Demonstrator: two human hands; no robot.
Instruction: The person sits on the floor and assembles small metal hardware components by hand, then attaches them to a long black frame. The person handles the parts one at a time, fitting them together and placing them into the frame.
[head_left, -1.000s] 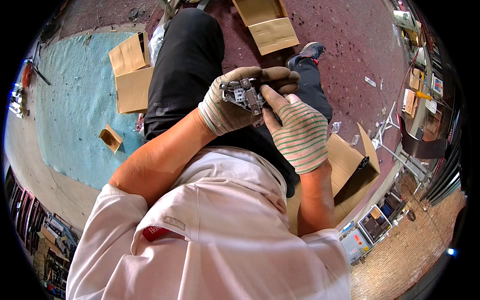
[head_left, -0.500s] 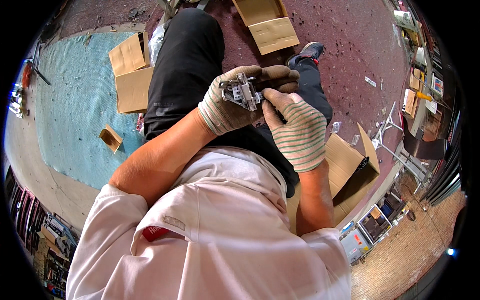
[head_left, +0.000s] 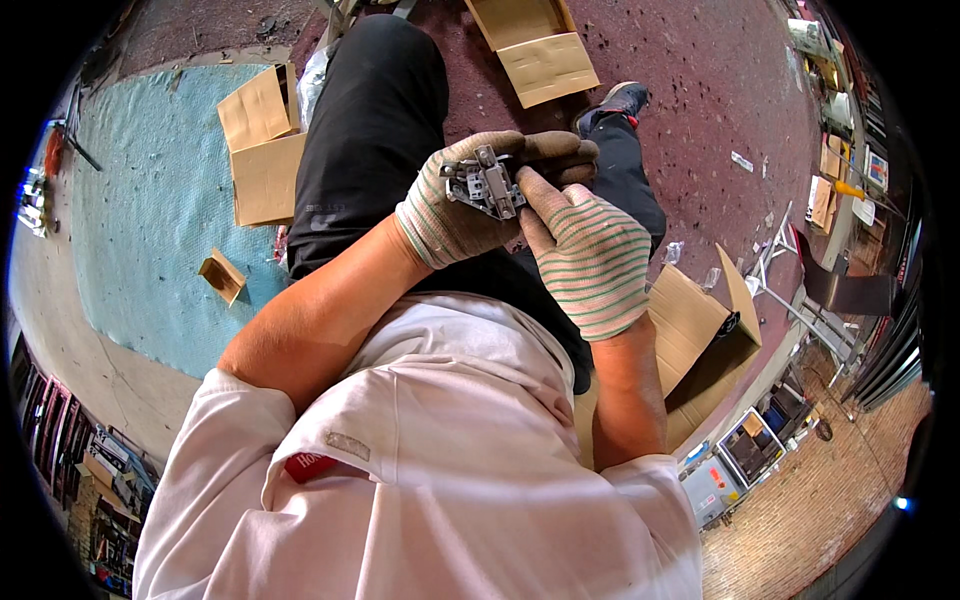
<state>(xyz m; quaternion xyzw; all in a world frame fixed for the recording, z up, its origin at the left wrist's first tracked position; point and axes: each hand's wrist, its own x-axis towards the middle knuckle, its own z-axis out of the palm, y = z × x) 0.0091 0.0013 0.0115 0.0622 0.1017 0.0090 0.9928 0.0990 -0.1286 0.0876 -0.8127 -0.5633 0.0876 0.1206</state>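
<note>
Above the lap, over the black trousers [head_left: 370, 130], both gloved hands meet around a small grey metal part [head_left: 485, 182]. The left hand [head_left: 470, 205] is curled closed around it from below, fingers wrapped over its far side, so the part sits in that palm. The right hand [head_left: 585, 250] is partly closed, its thumb and forefinger pressed against the part's near edge. On the floor [head_left: 700, 90], a flattened cardboard box [head_left: 535, 45] lies beyond the knee, another open box [head_left: 700, 330] sits just beside the right forearm, and more cardboard [head_left: 262, 150] rests on the blue mat [head_left: 150, 220] to the left.
</note>
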